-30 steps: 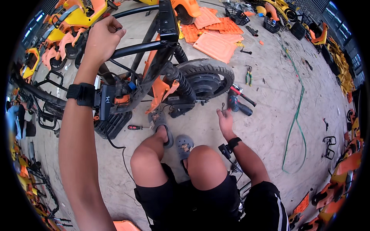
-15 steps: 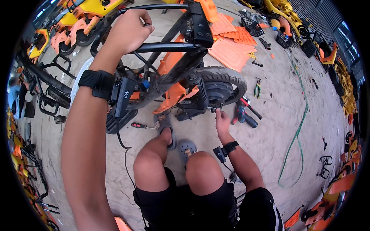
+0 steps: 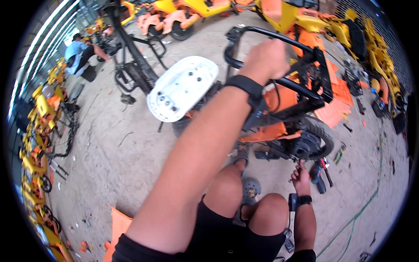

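My left hand (image 3: 269,60) is over the black tubular rear frame (image 3: 301,89) of a stripped scooter. It is blurred, its fingers curled, and what they hold, if anything, is hidden. Low beside the rear wheel (image 3: 328,142), my right hand (image 3: 301,180) closes on a small wrench (image 3: 301,162), mostly covered by the fingers, its end at the hub. An orange body panel (image 3: 279,99) sits inside the frame. To the left of the frame is a white oval part (image 3: 181,89) with dark holes.
A drill-like tool (image 3: 317,177), a red-and-black hammer (image 3: 327,172) and green-handled pliers (image 3: 339,153) lie by the wheel. Orange panels (image 3: 334,111) are piled behind. A green hose (image 3: 364,209) runs along the right. Far left, another person (image 3: 78,56) sits near yellow scooter parts (image 3: 37,150).
My view has swung left, so the scooter stands farther right and the white part shows fully. My left hand stays over the frame. The right hand remains at the wheel hub.
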`<act>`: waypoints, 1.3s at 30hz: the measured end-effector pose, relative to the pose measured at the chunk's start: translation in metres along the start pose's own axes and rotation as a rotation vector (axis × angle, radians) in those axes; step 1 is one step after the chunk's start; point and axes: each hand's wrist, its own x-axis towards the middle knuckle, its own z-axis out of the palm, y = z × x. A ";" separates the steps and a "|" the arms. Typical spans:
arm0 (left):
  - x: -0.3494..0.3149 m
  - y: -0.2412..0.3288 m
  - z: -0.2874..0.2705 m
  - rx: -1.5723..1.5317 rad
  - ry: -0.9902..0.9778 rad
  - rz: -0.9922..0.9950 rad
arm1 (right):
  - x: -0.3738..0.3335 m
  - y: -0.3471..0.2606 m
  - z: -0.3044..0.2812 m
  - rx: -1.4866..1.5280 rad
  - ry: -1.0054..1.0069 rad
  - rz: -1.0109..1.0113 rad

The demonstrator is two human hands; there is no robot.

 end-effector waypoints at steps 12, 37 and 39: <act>-0.013 0.005 -0.014 -0.015 -0.018 -0.031 | -0.033 0.011 -0.019 -0.166 -0.004 -0.117; 0.007 -0.006 0.007 0.038 0.057 0.039 | -0.025 -0.031 -0.006 -1.546 0.151 -1.318; 0.006 -0.006 0.005 0.059 0.087 0.057 | -0.030 -0.039 -0.001 -1.632 0.113 -1.313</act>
